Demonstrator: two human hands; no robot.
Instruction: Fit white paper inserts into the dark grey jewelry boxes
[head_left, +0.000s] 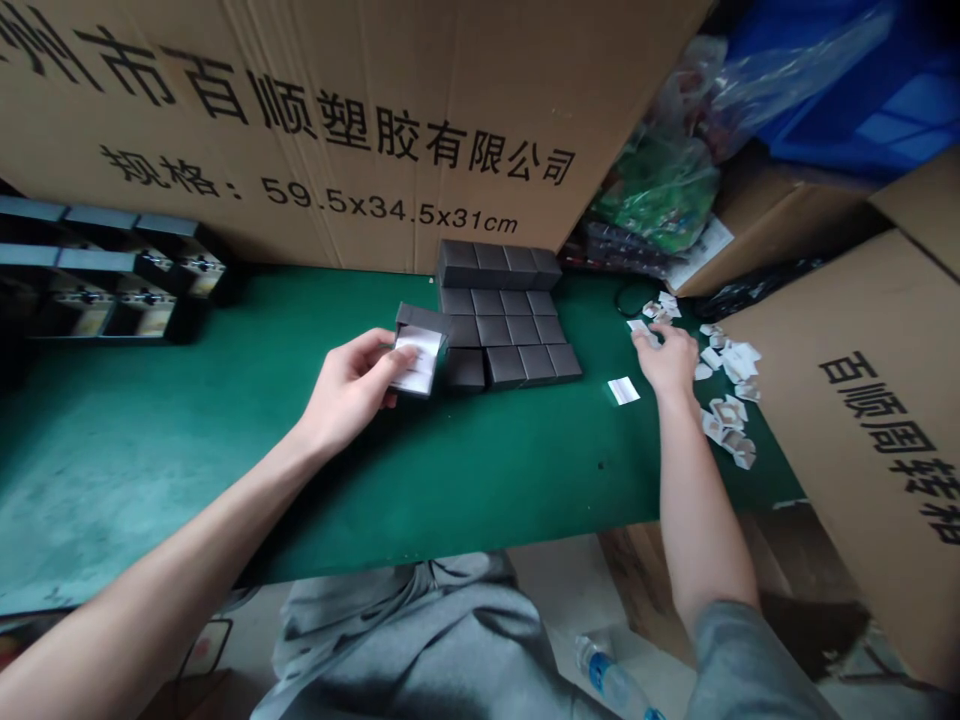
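Note:
My left hand [358,380] is closed round a small dark gift box [422,318]. The box is tilted with its lid raised, and my thumb presses on the white insert [418,362] inside it. At the right, my right hand [666,355] is curled over the table, its fingertips pinching a small white card [640,329]. A second white card [623,390] lies flat just below and left of that hand. Between my hands stand rows of closed dark boxes [525,330], pushed close together.
Crumpled white paper pieces [739,360] lie right of my right hand. Open dark boxes [112,300] with shiny contents stand at the far left. A large carton [337,130] walls the back of the green table [480,480]; another carton [870,400] borders the right.

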